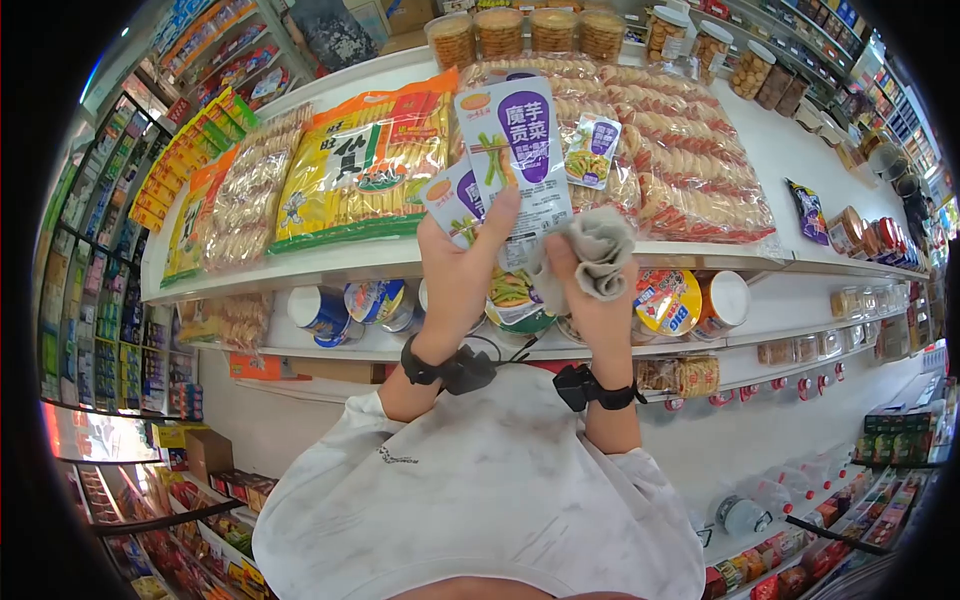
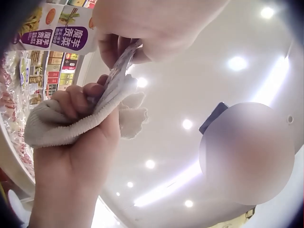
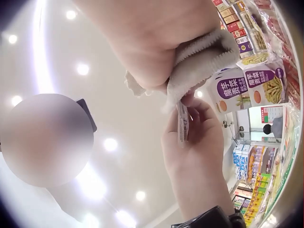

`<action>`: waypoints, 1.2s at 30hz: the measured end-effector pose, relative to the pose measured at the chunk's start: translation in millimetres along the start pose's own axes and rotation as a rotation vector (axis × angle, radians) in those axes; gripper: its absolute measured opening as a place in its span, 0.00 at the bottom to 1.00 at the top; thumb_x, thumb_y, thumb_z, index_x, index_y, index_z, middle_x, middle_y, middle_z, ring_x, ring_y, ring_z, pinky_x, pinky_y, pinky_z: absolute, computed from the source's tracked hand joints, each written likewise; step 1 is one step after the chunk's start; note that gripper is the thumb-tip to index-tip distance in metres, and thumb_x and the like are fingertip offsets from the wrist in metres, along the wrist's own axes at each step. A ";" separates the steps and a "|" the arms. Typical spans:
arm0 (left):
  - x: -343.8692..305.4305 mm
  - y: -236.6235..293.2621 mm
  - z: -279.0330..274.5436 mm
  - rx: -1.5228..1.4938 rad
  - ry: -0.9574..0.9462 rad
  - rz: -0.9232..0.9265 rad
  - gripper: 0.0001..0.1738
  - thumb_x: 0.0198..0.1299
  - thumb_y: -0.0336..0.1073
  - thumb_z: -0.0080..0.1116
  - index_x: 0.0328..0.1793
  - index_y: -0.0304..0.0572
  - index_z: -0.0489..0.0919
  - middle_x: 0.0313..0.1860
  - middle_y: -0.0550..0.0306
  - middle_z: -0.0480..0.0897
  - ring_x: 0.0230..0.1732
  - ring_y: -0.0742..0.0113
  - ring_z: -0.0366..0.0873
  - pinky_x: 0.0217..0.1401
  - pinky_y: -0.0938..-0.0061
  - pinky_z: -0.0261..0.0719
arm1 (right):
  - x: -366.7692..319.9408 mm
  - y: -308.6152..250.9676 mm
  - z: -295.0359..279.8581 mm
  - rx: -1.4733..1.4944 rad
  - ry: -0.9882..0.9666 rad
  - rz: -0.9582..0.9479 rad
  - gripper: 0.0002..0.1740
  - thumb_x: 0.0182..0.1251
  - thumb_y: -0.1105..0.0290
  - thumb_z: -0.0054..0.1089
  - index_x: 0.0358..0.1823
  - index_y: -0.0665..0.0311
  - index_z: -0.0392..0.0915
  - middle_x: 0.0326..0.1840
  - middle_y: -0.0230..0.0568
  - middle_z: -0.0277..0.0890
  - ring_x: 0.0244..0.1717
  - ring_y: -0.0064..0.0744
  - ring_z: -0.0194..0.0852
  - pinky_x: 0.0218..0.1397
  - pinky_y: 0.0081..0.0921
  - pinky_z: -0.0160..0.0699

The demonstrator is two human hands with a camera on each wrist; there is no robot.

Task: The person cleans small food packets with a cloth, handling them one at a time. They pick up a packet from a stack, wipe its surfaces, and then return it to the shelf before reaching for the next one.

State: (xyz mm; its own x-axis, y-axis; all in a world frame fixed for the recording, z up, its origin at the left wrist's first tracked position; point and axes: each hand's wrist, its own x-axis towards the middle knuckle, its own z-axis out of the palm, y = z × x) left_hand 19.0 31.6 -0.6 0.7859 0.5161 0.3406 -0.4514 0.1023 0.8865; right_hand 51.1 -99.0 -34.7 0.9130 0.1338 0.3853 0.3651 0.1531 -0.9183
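Note:
My left hand [image 1: 462, 275] pinches white-and-purple snack packets [image 1: 513, 140] between thumb and fingers, fanned out and upright in front of my chest. A second packet [image 1: 455, 200] sticks out behind the front one at the left. In my right hand [image 1: 603, 315] is a crumpled grey cloth [image 1: 598, 255], gripped with curled fingers. The left wrist view shows the cloth [image 2: 61, 126] wrapped about the right fingers, right at the lower edge of a packet [image 2: 124, 59]. In the right wrist view, the left hand [image 3: 194, 137] holds that packet edge-on below the cloth.
A similar small packet [image 1: 592, 152] lies on bagged round biscuits [image 1: 700, 160] on the white shelf [image 1: 400, 255]. To the left stands a large yellow snack bag [image 1: 365, 165]. Clear tubs [image 1: 500, 35] line the back; instant noodle cups [image 1: 668, 300] sit one shelf lower.

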 end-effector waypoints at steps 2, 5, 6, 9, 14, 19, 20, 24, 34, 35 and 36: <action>-0.9 -1.5 -3.1 0.044 -0.007 0.004 0.14 0.64 0.35 0.68 0.50 0.32 0.83 0.41 0.60 0.86 0.39 0.80 0.81 0.41 0.81 0.78 | 3.9 4.5 -4.5 0.008 0.160 -0.035 0.15 0.64 0.69 0.71 0.47 0.68 0.79 0.40 0.34 0.83 0.38 0.19 0.79 0.39 0.21 0.77; -5.7 -1.4 -2.9 0.071 -0.056 -0.048 0.14 0.63 0.34 0.69 0.50 0.32 0.83 0.40 0.59 0.87 0.38 0.79 0.82 0.40 0.81 0.79 | 7.1 8.1 -22.7 0.179 0.276 0.043 0.17 0.66 0.69 0.69 0.51 0.68 0.77 0.45 0.35 0.81 0.43 0.21 0.79 0.45 0.21 0.78; -6.9 -0.4 -1.8 0.072 -0.079 -0.073 0.15 0.62 0.34 0.69 0.50 0.31 0.83 0.40 0.59 0.87 0.37 0.79 0.82 0.40 0.81 0.80 | 6.8 9.9 -26.6 0.264 0.313 0.098 0.16 0.67 0.69 0.68 0.51 0.68 0.77 0.46 0.36 0.81 0.44 0.22 0.79 0.46 0.21 0.78; -10.2 0.9 0.8 0.131 -0.137 -0.072 0.16 0.60 0.34 0.71 0.50 0.31 0.83 0.40 0.57 0.87 0.37 0.77 0.83 0.39 0.80 0.81 | 4.0 8.6 -24.4 0.244 0.363 0.019 0.17 0.74 0.69 0.59 0.59 0.69 0.70 0.55 0.41 0.78 0.53 0.28 0.79 0.54 0.28 0.82; -10.6 0.0 4.8 0.166 -0.167 -0.119 0.17 0.57 0.35 0.73 0.48 0.30 0.84 0.38 0.57 0.88 0.36 0.77 0.84 0.39 0.80 0.81 | -0.7 14.8 -15.7 0.340 0.488 0.024 0.18 0.74 0.67 0.60 0.59 0.68 0.72 0.56 0.38 0.77 0.53 0.23 0.77 0.54 0.26 0.80; -18.8 -16.3 2.6 0.369 -0.211 0.013 0.16 0.56 0.34 0.74 0.46 0.31 0.85 0.35 0.57 0.88 0.32 0.78 0.81 0.36 0.79 0.78 | -8.3 -9.0 -10.1 0.108 0.129 0.052 0.18 0.63 0.66 0.73 0.49 0.68 0.80 0.44 0.33 0.83 0.43 0.18 0.79 0.46 0.20 0.78; -22.7 -20.9 0.4 0.458 -0.232 0.079 0.16 0.55 0.33 0.74 0.46 0.31 0.85 0.33 0.55 0.87 0.31 0.77 0.81 0.36 0.79 0.77 | -9.2 -10.6 -11.3 0.131 0.163 0.075 0.17 0.61 0.67 0.75 0.47 0.68 0.81 0.42 0.32 0.84 0.41 0.18 0.79 0.45 0.19 0.78; -26.1 -31.4 1.6 0.503 -0.323 0.257 0.14 0.54 0.32 0.73 0.44 0.31 0.84 0.29 0.50 0.85 0.26 0.72 0.79 0.33 0.77 0.76 | 1.9 -11.3 -14.2 0.223 0.330 0.033 0.14 0.60 0.67 0.76 0.41 0.68 0.84 0.38 0.32 0.84 0.36 0.17 0.79 0.41 0.18 0.78; -15.8 -28.2 3.0 0.522 -0.613 0.246 0.11 0.57 0.33 0.72 0.38 0.30 0.85 0.21 0.51 0.81 0.17 0.70 0.73 0.22 0.76 0.65 | 8.9 2.5 -43.0 0.253 0.611 -0.038 0.13 0.71 0.66 0.65 0.52 0.62 0.76 0.47 0.31 0.78 0.46 0.20 0.78 0.49 0.21 0.80; -15.5 -28.1 1.0 0.529 -0.612 0.236 0.11 0.57 0.33 0.71 0.39 0.31 0.85 0.22 0.52 0.82 0.19 0.71 0.74 0.23 0.77 0.67 | 11.0 2.0 -48.7 0.239 0.680 -0.064 0.13 0.72 0.65 0.63 0.52 0.63 0.76 0.49 0.33 0.78 0.47 0.22 0.78 0.51 0.21 0.79; -15.8 -26.8 -2.5 0.537 -0.612 0.227 0.11 0.58 0.33 0.71 0.40 0.31 0.85 0.23 0.53 0.83 0.20 0.73 0.75 0.24 0.77 0.69 | 13.3 1.4 -54.4 0.222 0.749 -0.089 0.13 0.74 0.64 0.61 0.51 0.64 0.76 0.51 0.35 0.77 0.49 0.24 0.78 0.54 0.22 0.79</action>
State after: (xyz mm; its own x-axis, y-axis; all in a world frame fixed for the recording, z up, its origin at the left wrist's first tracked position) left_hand 17.6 22.9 -30.6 0.8606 -0.0926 0.5009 -0.4855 -0.4464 0.7517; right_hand 73.6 -150.3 -35.8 0.7902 -0.5719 0.2204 0.4702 0.3349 -0.8165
